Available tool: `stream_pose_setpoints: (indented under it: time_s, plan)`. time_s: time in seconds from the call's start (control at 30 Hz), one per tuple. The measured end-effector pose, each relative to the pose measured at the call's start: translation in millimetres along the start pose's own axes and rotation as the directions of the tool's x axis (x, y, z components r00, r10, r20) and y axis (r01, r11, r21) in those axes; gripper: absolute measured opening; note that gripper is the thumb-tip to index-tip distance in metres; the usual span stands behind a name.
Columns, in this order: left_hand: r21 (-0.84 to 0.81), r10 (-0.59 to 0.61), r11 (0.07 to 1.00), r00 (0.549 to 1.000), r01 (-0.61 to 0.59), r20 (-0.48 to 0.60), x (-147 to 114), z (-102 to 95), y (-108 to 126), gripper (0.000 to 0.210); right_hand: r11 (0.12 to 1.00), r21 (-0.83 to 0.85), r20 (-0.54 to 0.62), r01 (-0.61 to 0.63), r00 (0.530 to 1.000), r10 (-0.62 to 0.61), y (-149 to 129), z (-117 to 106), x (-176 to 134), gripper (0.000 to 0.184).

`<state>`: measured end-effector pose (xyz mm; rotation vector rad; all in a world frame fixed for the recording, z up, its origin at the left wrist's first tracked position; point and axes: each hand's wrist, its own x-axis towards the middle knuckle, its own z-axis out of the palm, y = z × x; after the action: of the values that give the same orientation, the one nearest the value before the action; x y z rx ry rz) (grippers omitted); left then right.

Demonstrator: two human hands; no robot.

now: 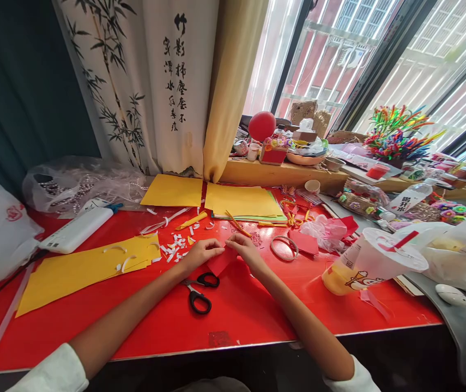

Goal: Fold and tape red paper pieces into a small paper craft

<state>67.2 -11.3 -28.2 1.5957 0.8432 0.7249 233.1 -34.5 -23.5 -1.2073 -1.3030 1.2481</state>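
Observation:
Both hands pinch a piece of red paper (221,262) over the middle of the red table. My left hand (205,253) grips its left side with thumb and fingers pressed together. On the right side, my right hand (246,251) holds the same paper in a pinch. The fingers cover the paper's upper part. Just below it lie scissors with black handles (199,294), untouched. White paper scraps (174,248) are scattered left of my left hand. Beyond the hands rests a thin yellow stick (237,222), and a round ring (284,247) lies to the right.
Yellow sheets (241,200) are stacked at the back, with a yellow strip (94,267) at left. A white power strip (76,230) lies nearby. At right stand a drink cup (374,261) and a water bottle (411,197). Crafts crowd the windowsill (253,173).

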Motion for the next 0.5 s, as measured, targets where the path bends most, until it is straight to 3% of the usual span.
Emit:
stream_pose_setpoints:
  time_s: [0.3,0.5]
  plan:
    - [-0.007,-0.012,1.000,1.000,0.012,-0.015,0.3,-1.9,-2.2,0.024,0.999,-0.038,0.050,0.030,0.998,-0.028,8.6,5.3,1.2,0.021]
    - [-0.034,-0.003,0.999,0.999,0.002,-0.044,1.2,-2.4,-1.1,0.026,1.000,0.017,-0.061,0.000,0.998,0.001,11.3,1.5,5.6,0.020]
